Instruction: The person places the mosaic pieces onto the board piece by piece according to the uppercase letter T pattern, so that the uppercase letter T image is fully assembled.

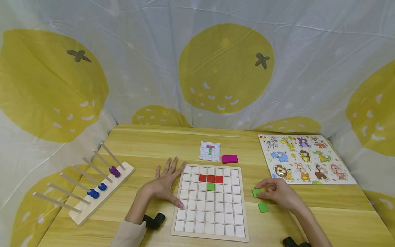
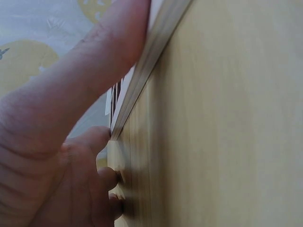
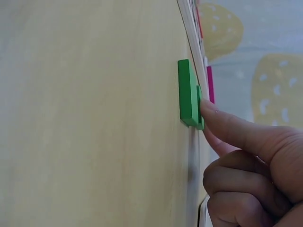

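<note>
A white wooden grid board lies in the middle of the table. Three red tiles form a row in it, and one green tile sits under the middle one. With fingers spread, my left hand rests at the board's left edge, thumb on the rim. To the right of the board, my right hand pinches a green tile between thumb and forefinger, at the tabletop. Another green tile lies just nearer; it partly hides the pinched one in the right wrist view.
Behind the board lie a pattern card with a red and green T and a magenta block. An animal puzzle board is at the back right. A wooden peg stand with blue and purple beads stands at the left.
</note>
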Action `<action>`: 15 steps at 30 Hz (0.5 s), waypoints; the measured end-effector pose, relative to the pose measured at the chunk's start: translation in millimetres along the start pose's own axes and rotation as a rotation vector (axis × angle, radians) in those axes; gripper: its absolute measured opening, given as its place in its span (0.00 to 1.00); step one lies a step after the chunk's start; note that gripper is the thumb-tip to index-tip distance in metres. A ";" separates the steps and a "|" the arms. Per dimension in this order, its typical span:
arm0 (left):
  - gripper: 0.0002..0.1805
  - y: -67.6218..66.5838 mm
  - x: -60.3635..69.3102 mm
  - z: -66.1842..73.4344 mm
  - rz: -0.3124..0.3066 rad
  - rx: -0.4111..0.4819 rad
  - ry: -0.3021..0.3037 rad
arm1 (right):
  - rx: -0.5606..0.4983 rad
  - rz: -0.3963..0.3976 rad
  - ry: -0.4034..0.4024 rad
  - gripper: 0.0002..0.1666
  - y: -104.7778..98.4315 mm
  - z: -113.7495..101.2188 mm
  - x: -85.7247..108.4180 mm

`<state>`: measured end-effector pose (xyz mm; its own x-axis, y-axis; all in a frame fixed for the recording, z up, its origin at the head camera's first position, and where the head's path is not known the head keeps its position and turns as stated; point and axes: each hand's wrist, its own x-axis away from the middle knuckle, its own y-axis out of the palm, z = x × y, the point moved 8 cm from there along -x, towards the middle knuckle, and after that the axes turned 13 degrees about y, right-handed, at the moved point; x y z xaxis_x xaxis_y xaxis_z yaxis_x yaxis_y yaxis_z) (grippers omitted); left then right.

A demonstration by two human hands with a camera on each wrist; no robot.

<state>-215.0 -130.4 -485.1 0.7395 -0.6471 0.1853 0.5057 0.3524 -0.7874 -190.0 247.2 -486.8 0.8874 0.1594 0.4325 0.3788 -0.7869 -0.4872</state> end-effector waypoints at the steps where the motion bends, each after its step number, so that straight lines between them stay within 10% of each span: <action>1: 0.81 0.0 0.0 0.0 0.000 0.000 0.000 | -0.003 0.002 0.006 0.19 0.2 -0.2 -0.8; 15: 0.81 -0.7 1.3 2.3 0.007 0.008 0.005 | -0.091 -0.092 -0.049 0.25 1.2 -0.5 0.3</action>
<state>-213.3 -130.0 -482.9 0.7411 -0.6478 0.1767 0.5038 0.3624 -0.7841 -189.4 246.0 -486.9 0.8625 0.2607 0.4337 0.4361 -0.8178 -0.3756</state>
